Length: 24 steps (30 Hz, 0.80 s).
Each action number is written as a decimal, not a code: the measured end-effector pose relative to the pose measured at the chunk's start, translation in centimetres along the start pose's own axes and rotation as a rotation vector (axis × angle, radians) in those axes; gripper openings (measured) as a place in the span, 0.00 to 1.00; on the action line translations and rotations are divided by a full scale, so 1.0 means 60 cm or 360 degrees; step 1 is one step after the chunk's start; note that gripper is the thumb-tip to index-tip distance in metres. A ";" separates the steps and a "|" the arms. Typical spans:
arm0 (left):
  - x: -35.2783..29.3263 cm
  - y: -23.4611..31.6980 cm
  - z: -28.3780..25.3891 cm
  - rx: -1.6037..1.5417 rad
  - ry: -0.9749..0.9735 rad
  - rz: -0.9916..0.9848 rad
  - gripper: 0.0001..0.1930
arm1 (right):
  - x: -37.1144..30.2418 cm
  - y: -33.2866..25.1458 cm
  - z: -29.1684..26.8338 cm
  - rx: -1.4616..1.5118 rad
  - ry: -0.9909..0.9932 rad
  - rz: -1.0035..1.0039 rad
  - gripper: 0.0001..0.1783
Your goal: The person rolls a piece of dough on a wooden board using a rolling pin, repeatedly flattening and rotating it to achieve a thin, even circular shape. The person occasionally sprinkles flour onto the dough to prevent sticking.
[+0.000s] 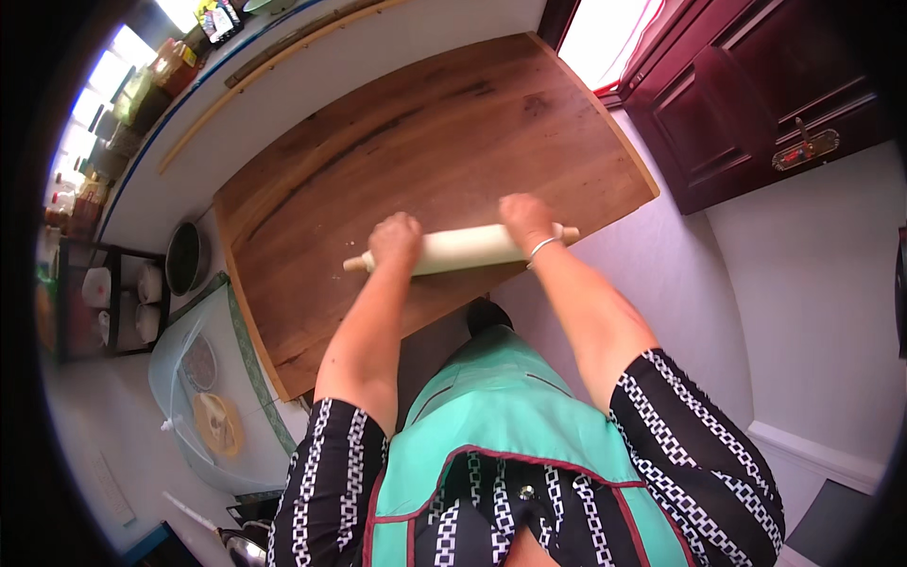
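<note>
A long rolling pin [353, 265] lies across the near part of the wooden table [425, 151], its wooden ends sticking out on both sides. Around its middle is wound a pale sheet of dough [463, 249]. My left hand [397, 238] is closed over the left part of the roll. Further right, my right hand [526, 223], with a bracelet at the wrist, curls over the other part. Both palms press from above, and the undersides of the fingers are hidden. Small white specks lie on the wood near the pin's left end.
Left of the table stand a metal bowl [187, 257], a dark rack [115, 300] with white bowls, and a sheer food cover [179, 378] over dishes. Jars [128, 113] line the far-left ledge. A dark red door [737, 113] stands at the far right.
</note>
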<state>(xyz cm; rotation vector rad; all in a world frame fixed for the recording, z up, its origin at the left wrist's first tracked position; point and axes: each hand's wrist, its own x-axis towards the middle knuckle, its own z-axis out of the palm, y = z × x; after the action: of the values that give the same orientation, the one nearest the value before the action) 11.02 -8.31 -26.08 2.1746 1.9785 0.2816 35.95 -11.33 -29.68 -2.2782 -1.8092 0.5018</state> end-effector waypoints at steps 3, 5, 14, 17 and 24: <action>-0.114 0.000 0.045 -0.0062 0.0563 0.0368 0.15 | -0.145 -0.123 0.020 -0.0067 0.0842 -0.0709 0.11; -0.117 0.003 0.049 0.0010 0.0615 0.0447 0.16 | -0.133 -0.122 0.016 -0.0186 0.1069 -0.0808 0.10; 0.098 -0.011 0.024 -0.0077 0.0655 0.0630 0.06 | 0.077 -0.114 -0.023 -0.0173 0.0476 -0.0580 0.09; 0.023 -0.032 0.022 0.0014 0.0799 0.0497 0.09 | 0.004 -0.065 -0.006 -0.0081 0.0959 -0.0611 0.11; 0.277 -0.044 0.020 -0.0050 0.0260 0.0221 0.10 | 0.218 -0.097 -0.042 0.0081 0.0625 -0.0466 0.11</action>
<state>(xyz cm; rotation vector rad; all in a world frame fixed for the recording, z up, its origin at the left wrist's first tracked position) 10.35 8.45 -27.71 2.3408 1.8897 0.5230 34.21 2.86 -27.20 -1.8669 -1.8485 0.0451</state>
